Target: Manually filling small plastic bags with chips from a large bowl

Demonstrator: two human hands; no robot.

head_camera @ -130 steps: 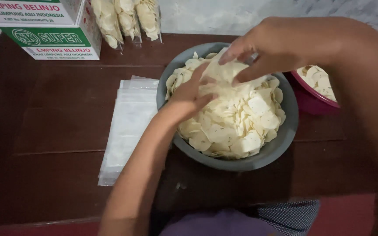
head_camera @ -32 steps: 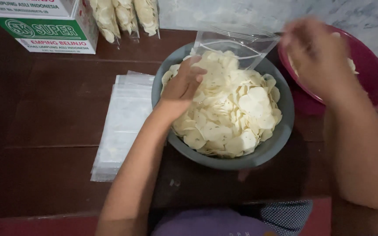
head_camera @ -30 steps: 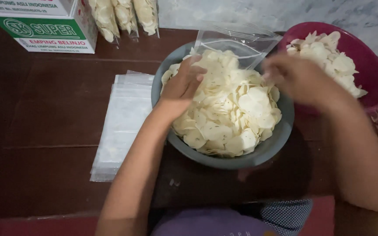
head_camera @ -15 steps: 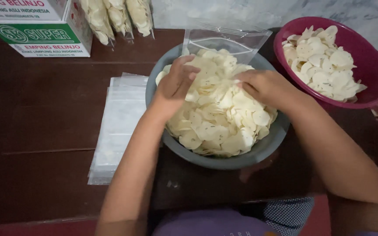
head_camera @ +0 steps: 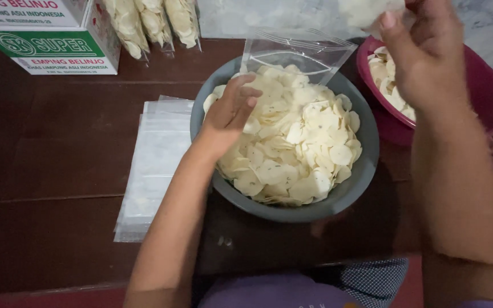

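A grey bowl (head_camera: 366, 171) heaped with pale round chips (head_camera: 298, 142) sits on the dark wooden table. A clear zip bag (head_camera: 300, 54) stands open at the bowl's far rim. My left hand (head_camera: 232, 111) rests on the chips at the bag's left edge, fingers curled against it. My right hand (head_camera: 423, 57) is raised above the maroon bowl (head_camera: 489, 94), shut on a handful of chips (head_camera: 366, 11) near the top of the view.
A stack of flat clear bags (head_camera: 155, 165) lies left of the grey bowl. A green and white carton (head_camera: 47, 43) and filled chip bags (head_camera: 149, 23) stand at the back left. A grey wall runs behind the table.
My right hand has lifted out of the grey bowl with a handful of chips and risen to the upper right. The left hand has stayed in place.
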